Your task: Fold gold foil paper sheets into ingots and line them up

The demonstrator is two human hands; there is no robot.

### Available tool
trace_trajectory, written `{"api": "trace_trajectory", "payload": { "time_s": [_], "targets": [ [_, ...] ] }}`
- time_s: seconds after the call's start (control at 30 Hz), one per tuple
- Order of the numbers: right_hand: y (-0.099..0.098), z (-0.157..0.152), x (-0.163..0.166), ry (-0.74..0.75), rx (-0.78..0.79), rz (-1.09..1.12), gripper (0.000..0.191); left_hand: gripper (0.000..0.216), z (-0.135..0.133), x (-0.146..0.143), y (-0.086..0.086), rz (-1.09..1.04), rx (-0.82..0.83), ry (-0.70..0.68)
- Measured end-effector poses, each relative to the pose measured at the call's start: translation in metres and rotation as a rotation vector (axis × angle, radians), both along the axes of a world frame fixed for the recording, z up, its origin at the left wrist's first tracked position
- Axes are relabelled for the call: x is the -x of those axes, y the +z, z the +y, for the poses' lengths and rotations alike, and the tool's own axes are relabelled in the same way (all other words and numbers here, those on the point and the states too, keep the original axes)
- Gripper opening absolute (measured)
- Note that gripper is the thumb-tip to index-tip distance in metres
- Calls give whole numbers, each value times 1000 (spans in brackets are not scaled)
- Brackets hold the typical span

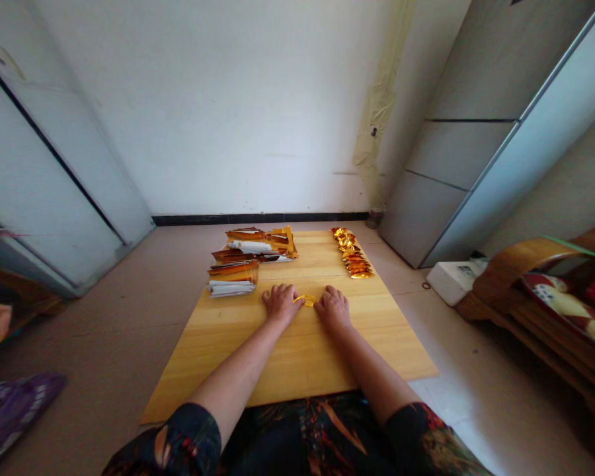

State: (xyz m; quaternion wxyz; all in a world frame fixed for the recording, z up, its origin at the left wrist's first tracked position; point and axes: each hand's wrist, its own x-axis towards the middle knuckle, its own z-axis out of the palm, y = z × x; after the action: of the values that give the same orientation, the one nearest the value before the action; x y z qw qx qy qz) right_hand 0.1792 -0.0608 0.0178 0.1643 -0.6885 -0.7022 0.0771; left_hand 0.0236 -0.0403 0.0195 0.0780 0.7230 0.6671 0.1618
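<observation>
A small strip of folded gold paper (307, 300) lies between my two hands on the wooden board. My left hand (280, 303) has its thumb and fingers closed at the strip's left end. At the other end my right hand (334, 307) presses with bent fingers, so that both ends are covered. Beyond my left hand are stacks of gold-and-white paper sheets (233, 272), some lying on edge. A row of shiny folded gold paper pieces (352, 254) runs along the far right side of the board.
The wooden board (297, 370) reaches back from my lap, with pinkish floor tiles around it. A white wall stands behind. A grey fridge-like cabinet (441, 165), a white box (449, 281) and a wooden seat (506, 297) are on the right. Purple fabric (24, 410) lies at lower left.
</observation>
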Motion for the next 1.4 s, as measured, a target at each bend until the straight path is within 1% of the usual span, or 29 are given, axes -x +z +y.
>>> {"api": "trace_trajectory", "payload": {
  "time_s": [0.1, 0.2, 0.3, 0.37, 0.43, 0.53, 0.6, 0.7, 0.8, 0.87, 1.03, 1.27, 1.4],
  "targets": [
    [0, -1, -1, 8, 2, 10, 15, 18, -2, 2, -4, -20, -56, -60],
    [-1, -2, -2, 10, -16, 13, 16, 15, -3, 5, -8, -34, -115, -171],
    [-3, -3, -4, 43, -47, 4, 26, 17, -4, 9, -11, -1, -192, -305],
    [-4, -3, -4, 96, -75, -34, 28, 21, -5, 12, -12, 44, -236, -397],
    [-4, -4, -4, 169, -102, -95, 24, 25, -6, 14, -13, 82, -256, -473],
    [-2, -6, -2, 300, -105, -189, 27, 30, -8, 16, -12, 118, -247, -533],
    [1, -8, 0, 352, -74, -224, 32, 33, -10, 17, -10, 134, -232, -548],
    [5, -14, -1, 350, -10, -230, 36, 33, -15, 17, -8, 144, -223, -563],
    [7, -21, -7, 368, 37, -228, 53, 37, -20, 19, -5, 156, -208, -569],
    [7, -24, -11, 397, 64, -232, 59, 41, -23, 20, -4, 169, -184, -567],
    [5, -27, -21, 401, 109, -237, 63, 48, -29, 19, -6, 186, -127, -527],
    [7, -32, -40, 357, 164, -259, 63, 56, -31, 19, -16, 193, -96, -488],
    [9, -33, -37, 353, 133, -242, 63, 58, -30, 19, -19, 199, -91, -489]
  ]
}}
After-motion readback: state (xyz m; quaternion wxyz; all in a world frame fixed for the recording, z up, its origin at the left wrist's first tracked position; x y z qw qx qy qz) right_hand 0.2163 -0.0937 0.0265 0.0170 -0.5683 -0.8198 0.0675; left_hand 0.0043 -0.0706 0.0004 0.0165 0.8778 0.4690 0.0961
